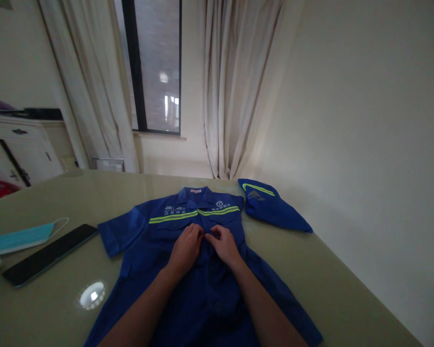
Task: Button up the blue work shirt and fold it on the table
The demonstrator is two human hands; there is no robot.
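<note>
Your bent left-hand fingers (193, 231) seem to pinch the front opening of the blue short-sleeved shirt with yellow-green stripes (162, 246); whether your right-hand fingers (220, 232) grip it, I cannot tell. You appear to be working on that opening; the next move calls for fine fingertip control. The shirt lies mid-bench, collar toward the far edge of the glossy greenish bench (296, 260). Beyond stand beige curtains (226, 86) and a dark-framed window (159, 62).
</note>
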